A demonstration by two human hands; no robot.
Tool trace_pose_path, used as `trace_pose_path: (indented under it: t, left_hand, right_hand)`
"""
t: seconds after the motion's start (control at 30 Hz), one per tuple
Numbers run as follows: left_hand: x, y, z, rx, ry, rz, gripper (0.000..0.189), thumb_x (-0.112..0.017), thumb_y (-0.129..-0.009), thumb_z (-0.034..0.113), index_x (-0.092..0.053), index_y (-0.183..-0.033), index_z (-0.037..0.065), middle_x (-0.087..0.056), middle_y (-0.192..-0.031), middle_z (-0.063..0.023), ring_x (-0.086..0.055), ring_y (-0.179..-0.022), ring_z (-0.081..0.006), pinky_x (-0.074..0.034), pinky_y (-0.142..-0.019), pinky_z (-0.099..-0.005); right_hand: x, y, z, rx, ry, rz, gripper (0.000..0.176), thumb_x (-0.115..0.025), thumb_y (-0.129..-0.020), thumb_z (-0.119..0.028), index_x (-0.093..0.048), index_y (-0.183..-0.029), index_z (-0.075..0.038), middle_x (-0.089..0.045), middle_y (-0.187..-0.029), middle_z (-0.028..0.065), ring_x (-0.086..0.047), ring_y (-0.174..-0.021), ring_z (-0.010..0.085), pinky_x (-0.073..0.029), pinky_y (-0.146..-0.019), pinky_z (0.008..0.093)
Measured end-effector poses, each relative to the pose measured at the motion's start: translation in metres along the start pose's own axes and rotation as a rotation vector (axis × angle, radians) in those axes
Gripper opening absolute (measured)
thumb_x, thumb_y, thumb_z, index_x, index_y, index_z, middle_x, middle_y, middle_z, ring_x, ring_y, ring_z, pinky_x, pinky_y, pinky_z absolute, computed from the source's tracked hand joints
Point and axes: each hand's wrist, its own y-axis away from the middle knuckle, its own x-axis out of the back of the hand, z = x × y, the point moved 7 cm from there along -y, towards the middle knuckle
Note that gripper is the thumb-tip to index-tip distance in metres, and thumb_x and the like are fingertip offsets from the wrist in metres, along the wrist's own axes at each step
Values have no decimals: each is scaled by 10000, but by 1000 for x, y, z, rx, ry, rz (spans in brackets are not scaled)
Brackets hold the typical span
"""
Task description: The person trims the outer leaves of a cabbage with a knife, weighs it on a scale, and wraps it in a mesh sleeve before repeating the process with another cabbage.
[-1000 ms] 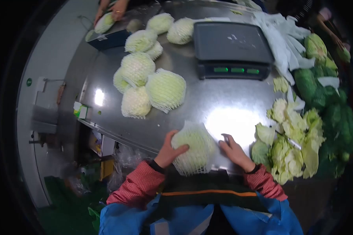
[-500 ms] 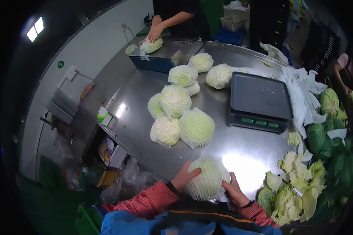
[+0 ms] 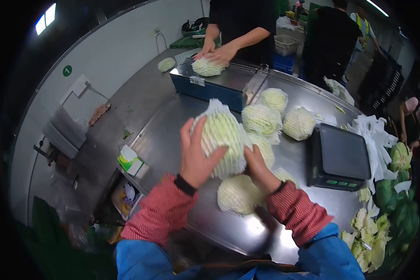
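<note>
A pale green cabbage [image 3: 221, 135] in a white foam net is held up over the steel table between my two hands. My left hand [image 3: 196, 158] grips its left side with spread fingers and thumb. Around its lower right side is my right hand [image 3: 261, 172], its fingers partly hidden. Below them lies another netted cabbage [image 3: 238, 195]. More netted cabbages [image 3: 261, 120] are clustered to the right, some partly covered by my right hand and the held one.
Across the table, a co-worker's hands [image 3: 219, 55] press on a netted cabbage atop a blue-sided metal machine [image 3: 210, 92]. A black scale [image 3: 343, 154] stands at right, beside white foam nets [image 3: 375, 140] and loose leaves [image 3: 371, 238]. A green-and-white box [image 3: 130, 160] sits at the left edge.
Both hands have lifted the netted cabbage from the near table edge and carried it forward, over the other cabbages. My view has shifted, and the co-worker's hands have moved on their cabbage.
</note>
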Motion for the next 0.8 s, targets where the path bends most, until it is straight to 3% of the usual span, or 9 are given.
trace_pose_path:
  t: [0.27, 0.37, 0.47, 0.57, 0.6, 0.67, 0.73, 0.77, 0.8]
  left_hand:
    - [-19, -126, -225, 226, -268, -170, 833, -639, -830, 585, -376, -1481, 138, -331, -1461, -273, -325, -1350, -450, -323, -1095, -499]
    - [-50, -139, -284, 369, -379, -297, 880, -611, -802, 667, -371, -1489, 173, -308, -1492, -261, -291, -1388, -434, -303, -1115, -496]
    - [-99, -126, -346, 492, -444, -400, 937, -605, -777, 698, -326, -1514, 192, -323, -1480, -267, -299, -1390, -422, -274, -1133, -472]
    - [-103, -135, -354, 461, -417, -342, 931, -654, -741, 659, -345, -1509, 232, -318, -1483, -227, -324, -1340, -450, -324, -1109, -497]
    - [-105, -138, -354, 458, -436, -394, 940, -646, -735, 678, -347, -1506, 232, -297, -1495, -226, -322, -1338, -461, -322, -1110, -493]
    - [-99, -143, -350, 402, -435, -320, 927, -686, -726, 638, -393, -1474, 176, -413, -1419, -242, -427, -1278, -432, -369, -1074, -476]
    - [-82, -151, -332, 227, -283, -278, 860, -750, -723, 533, -460, -1408, 102, -539, -1299, -244, -530, -1192, -402, -414, -1025, -463]
    - [-73, -150, -320, 122, -177, -125, 773, -787, -727, 413, -505, -1345, 43, -607, -1202, -236, -580, -1134, -384, -445, -982, -451]
    - [-77, -149, -337, 97, -142, -135, 736, -770, -764, 359, -495, -1359, 24, -577, -1275, -227, -553, -1188, -378, -431, -1011, -442]
  right_hand:
    - [-96, -205, 61, -90, -89, 113, 768, -637, -881, -396, -239, -1332, 81, -527, -1208, 255, -683, -895, 331, -610, -537, 379]
    - [-100, -261, 101, -149, -103, 138, 704, -590, -917, -427, -314, -1320, 80, -572, -1149, 267, -697, -828, 326, -601, -506, 375]
    - [-82, -289, 159, -400, 6, -49, 641, -536, -950, -454, -413, -1283, 80, -632, -1037, 258, -704, -730, 322, -586, -477, 373]
    - [-89, -258, 115, -444, 414, 75, 576, -464, -986, -459, -466, -1260, 47, -652, -942, 230, -688, -660, 305, -584, -524, 358]
    - [-102, -244, 94, -265, 459, 12, 630, -499, -973, -444, -397, -1331, 63, -658, -827, 219, -630, -484, 290, -542, -435, 323]
    - [-111, -224, 91, 175, 750, 33, 665, -553, -948, -415, -357, -1369, 61, -661, -792, 202, -649, -534, 265, -543, -494, 352]
    - [-138, -142, 53, 287, 816, -138, 669, -603, -915, -368, -343, -1409, 1, -667, -786, 168, -675, -684, 282, -526, -636, 423]
    - [-142, -100, 31, 402, 840, -227, 642, -604, -919, -367, -353, -1406, -33, -643, -757, 154, -650, -682, 314, -503, -599, 419]
    - [-133, -68, 26, 362, 890, -278, 601, -596, -927, -363, -377, -1385, -42, -630, -744, 145, -637, -673, 318, -493, -593, 421]
